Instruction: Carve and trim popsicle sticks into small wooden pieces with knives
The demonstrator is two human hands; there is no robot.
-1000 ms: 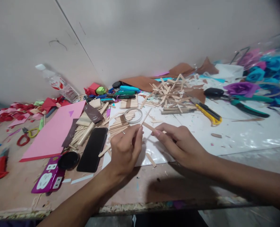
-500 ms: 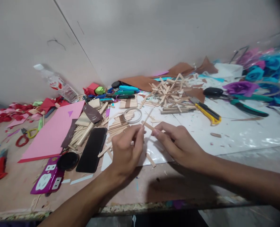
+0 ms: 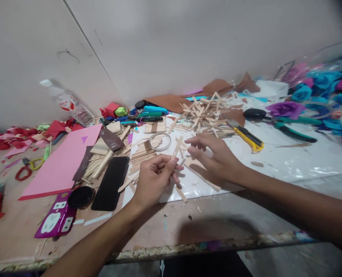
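My left hand pinches a wooden craft stick, which points up and away from the thumb and finger. A second stick seems to cross it, but the join is too small to make out. Just to the right, my right hand is apart from the stick, its fingers spread and holding nothing. Below that hand, a long stick lies on the white sheet. A clear tape ring rests on a row of craft sticks beyond my left hand.
Behind the hands is a pile of crossed sticks. A yellow cutter and green-handled pliers lie to the right. On the left are a black phone, pink paper, a purple case and a plastic bottle.
My right hand has let go of the stick it pinched and moved slightly right and up, opening its fingers. My left hand keeps its stick, now turned more upright.
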